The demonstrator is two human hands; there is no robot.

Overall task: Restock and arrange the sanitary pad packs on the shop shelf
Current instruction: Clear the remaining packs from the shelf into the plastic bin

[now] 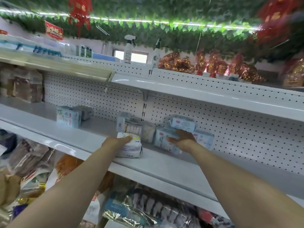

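On the white middle shelf (164, 163) my left hand (115, 139) grips a white pad pack (131, 148) that stands near the front edge. My right hand (182, 137) holds a pale blue pad pack (162, 139), thumb low in front and fingers on its right end. A smaller white pack (183, 123) lies stacked above it, and another blue pack (204, 139) stands just right. Behind the left hand stand an upright pack (121, 124) and a clear pack (148, 130). Further left sits a separate blue-white pack (69, 118).
A pegboard back panel (230, 127) closes the shelf behind. The shelf above (197, 94) overhangs close. Two spray bottles (129, 48) and red-gold foil goods (213, 65) stand on top. Snack bags (32, 170) fill the lower shelf.
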